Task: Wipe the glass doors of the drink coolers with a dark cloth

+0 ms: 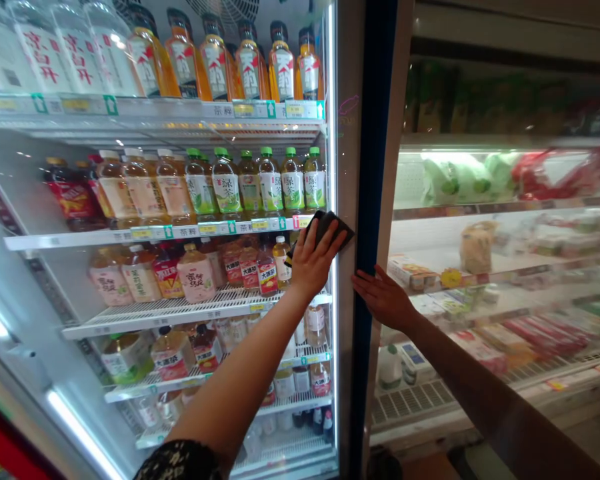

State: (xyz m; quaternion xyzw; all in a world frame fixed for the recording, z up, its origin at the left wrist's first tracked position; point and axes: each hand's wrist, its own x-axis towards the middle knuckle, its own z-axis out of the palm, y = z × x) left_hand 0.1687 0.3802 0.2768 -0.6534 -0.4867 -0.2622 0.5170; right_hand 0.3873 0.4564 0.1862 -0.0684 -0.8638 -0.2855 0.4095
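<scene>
My left hand [310, 257] lies over a folded black cloth [341, 230], its fingers spread across the top. The cloth is pressed on the glass door [347, 160] of a lit drinks fridge, near the door's right edge. My right hand [383, 300] rests with fingers stretched out against the dark blue strip [373, 200] between the two coolers. It holds nothing that I can see. A black patterned sleeve [180, 460] shows on my left arm.
Green tea bottles [267, 183] and amber bottles [250, 67] line shelves behind the glass. On the right, an open-looking chiller [445, 213] holds packaged food and a brown paper bag [477, 247]. A red edge [5, 427] crosses the lower left.
</scene>
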